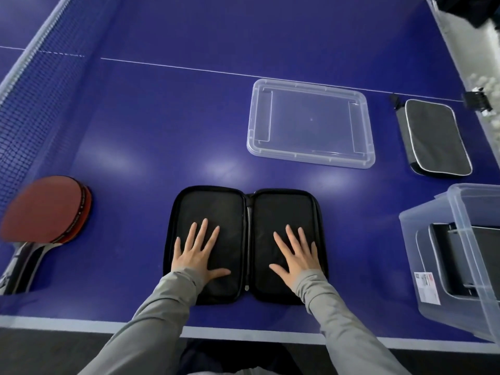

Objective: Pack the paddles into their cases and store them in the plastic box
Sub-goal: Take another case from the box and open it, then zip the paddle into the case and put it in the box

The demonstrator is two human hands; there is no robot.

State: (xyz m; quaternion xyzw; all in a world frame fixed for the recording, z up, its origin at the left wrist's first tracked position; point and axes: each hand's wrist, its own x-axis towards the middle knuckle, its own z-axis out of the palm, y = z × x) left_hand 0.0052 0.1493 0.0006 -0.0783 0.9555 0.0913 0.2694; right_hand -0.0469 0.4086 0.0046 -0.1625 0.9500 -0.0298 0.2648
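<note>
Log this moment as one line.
left hand flat on open case | right hand flat on it | paddles left, unpacked

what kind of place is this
Most likely a table tennis room: a blue table tennis table with a net, red paddles, and an open paddle case.

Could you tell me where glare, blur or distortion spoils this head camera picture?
Head view: soft glare patches on the blue table beyond the open case; the red paddle at left is smeared; wide-angle bending curves the net and table edge.
</note>
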